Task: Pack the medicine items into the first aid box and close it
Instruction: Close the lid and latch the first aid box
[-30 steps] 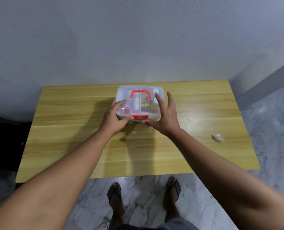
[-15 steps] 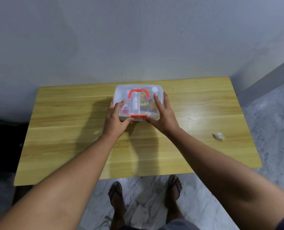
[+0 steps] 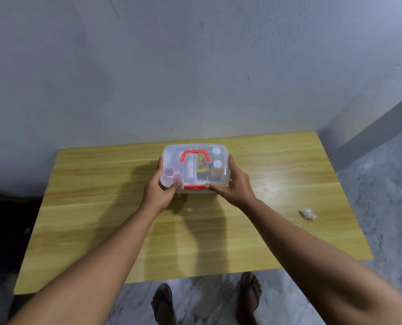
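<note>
The left hand (image 3: 159,192) and right hand (image 3: 236,187) clasp the first aid box (image 3: 172,158) from either side, fingers curled round its end walls and thumbs pressing down on the lid's front edge beside the red latch (image 3: 194,187), probably to seat the lid and snap it. Medicine items (image 3: 202,165) show through the clear lid under the flat red handle (image 3: 196,156). The box sits on the worktop (image 3: 101,207) near its far edge by the wall (image 3: 195,66); bare wood lies toward the person, and a crumpled wrapper (image 3: 308,213) lies well apart, right.
</note>
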